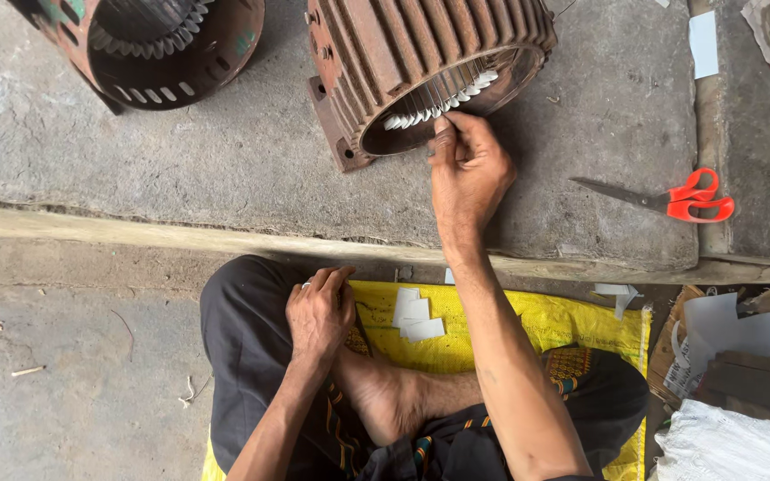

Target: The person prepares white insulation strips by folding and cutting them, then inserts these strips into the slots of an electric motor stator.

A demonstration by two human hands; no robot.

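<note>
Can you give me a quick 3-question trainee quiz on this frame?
1. True or false: the right hand is at the rim of the ribbed housing, by the white slot papers.
2. Which hand is nearer the white paper pieces on the yellow sack? A) left hand B) right hand
3. What colour are the handles of the scissors on the concrete slab?

Key: 1 true. 2 A. 3 red-orange.
</note>
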